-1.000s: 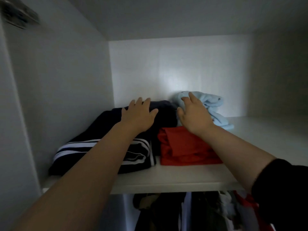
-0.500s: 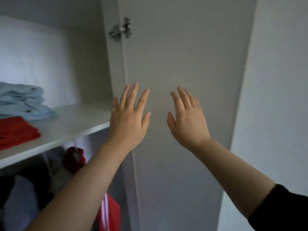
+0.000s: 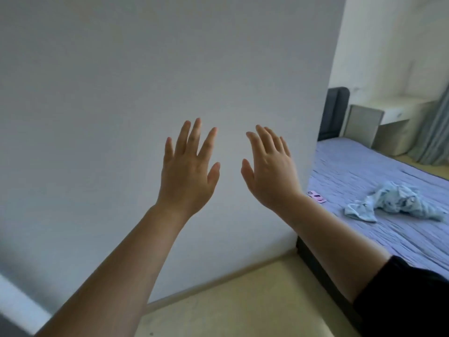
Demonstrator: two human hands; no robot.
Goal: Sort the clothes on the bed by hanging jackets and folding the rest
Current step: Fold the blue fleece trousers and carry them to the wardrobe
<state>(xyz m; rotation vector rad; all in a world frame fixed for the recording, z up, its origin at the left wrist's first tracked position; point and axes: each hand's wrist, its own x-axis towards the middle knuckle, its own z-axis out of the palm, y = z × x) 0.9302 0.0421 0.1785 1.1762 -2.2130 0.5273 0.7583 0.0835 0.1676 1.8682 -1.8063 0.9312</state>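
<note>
Because the white panel [image 3: 121,93] fills the view from nine o'clock round to one, the only work in sight lies on the bed [image 3: 352,171] at three o'clock. The left hand [image 3: 187,176] and right hand [image 3: 272,181] are raised side by side at centre, apart from each other, fingers straight and spread, holding nothing. A crumpled light-blue garment [image 3: 398,203] lies on the lilac cover between three and four o'clock, well apart from both hands. It looks thin and floppy, not a jacket, so I judge it is for folding: take it by two corners, shake it flat on the cover, smooth it, then fold. A small pink object [image 3: 317,197] lies near the bed's edge, just beyond the right wrist; keep the cloth from sweeping it off.
</note>
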